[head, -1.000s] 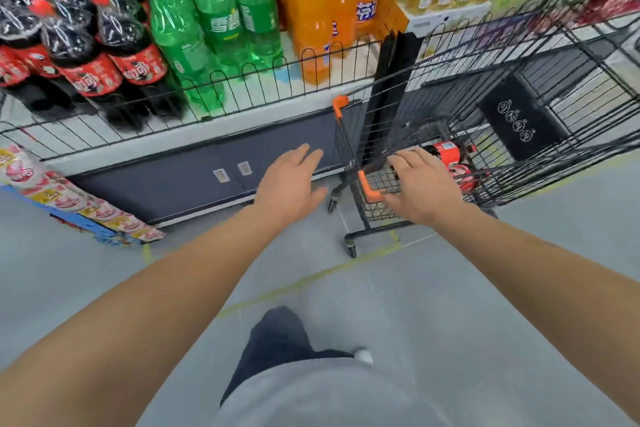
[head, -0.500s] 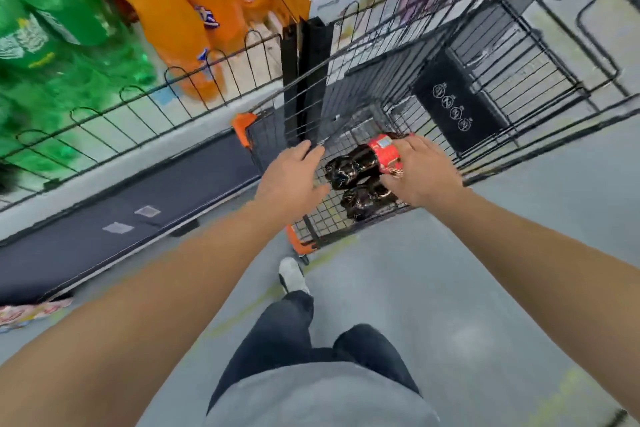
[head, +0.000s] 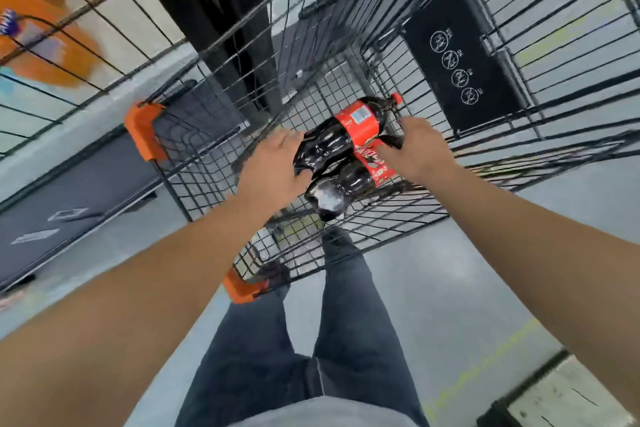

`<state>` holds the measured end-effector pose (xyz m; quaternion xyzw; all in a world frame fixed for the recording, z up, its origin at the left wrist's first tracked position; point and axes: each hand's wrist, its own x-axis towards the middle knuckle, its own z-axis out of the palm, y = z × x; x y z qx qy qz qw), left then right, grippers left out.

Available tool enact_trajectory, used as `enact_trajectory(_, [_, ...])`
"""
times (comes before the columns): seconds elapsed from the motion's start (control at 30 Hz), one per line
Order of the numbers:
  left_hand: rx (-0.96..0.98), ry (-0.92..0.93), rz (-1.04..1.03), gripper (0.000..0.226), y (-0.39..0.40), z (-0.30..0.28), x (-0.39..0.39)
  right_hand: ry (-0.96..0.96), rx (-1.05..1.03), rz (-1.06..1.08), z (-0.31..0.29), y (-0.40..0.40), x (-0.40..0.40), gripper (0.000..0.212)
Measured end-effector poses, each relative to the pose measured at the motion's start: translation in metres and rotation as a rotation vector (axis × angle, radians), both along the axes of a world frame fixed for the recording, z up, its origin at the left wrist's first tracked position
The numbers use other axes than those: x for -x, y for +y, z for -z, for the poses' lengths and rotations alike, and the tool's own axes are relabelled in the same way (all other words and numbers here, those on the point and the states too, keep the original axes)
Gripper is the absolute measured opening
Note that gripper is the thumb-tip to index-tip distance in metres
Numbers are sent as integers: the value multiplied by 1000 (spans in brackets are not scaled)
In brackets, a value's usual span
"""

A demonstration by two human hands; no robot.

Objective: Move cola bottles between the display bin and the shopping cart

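Down in the black wire shopping cart (head: 346, 87), two dark plastic cola bottles with red labels, lying side by side on the mesh floor. Upper cola bottle (head: 343, 133) touched at its base end by the left hand (head: 273, 170), fingers straight and close together; right hand (head: 415, 146) at the neck end, fingertips hidden, grip impossible to tell. Lower cola bottle (head: 346, 185) untouched. Likely trouble: smooth, heavy bottle slipping from flat, unwrapped fingers, or red cap (head: 396, 99) snagging the wire on the lift.
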<state>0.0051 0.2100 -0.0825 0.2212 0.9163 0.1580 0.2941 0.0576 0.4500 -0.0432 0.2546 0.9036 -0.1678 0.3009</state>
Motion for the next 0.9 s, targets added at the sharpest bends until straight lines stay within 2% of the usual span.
enact_trajectory(0.27, [165, -140, -112, 80, 45, 101, 28, -97, 149, 212, 104, 48, 59, 60])
enact_trajectory(0.43, [181, -218, -219, 93, 53, 142, 36, -106, 211, 510, 167, 62, 84, 77])
enact_trajectory(0.57, [119, -358, -336, 108, 52, 167, 40, -57, 329, 843, 199, 61, 107, 76])
enact_trajectory(0.6, [92, -413, -382, 112, 50, 172, 40, -47, 364, 911, 204, 60, 112, 85])
enact_trajectory(0.7, [7, -528, -475, 119, 46, 184, 43, -73, 389, 1034, 239, 71, 119, 138])
enact_trajectory(0.77, [-20, -576, -530, 119, 46, 188, 46, -67, 394, 1069, 259, 76, 121, 149])
enact_trajectory(0.83, [-60, -637, -602, 112, 45, 191, 47, -17, 431, 1114, 249, 69, 126, 133])
enact_trajectory(0.9, [-143, -772, -782, 106, 41, 190, 47, 45, 476, 1141, 236, 60, 129, 104])
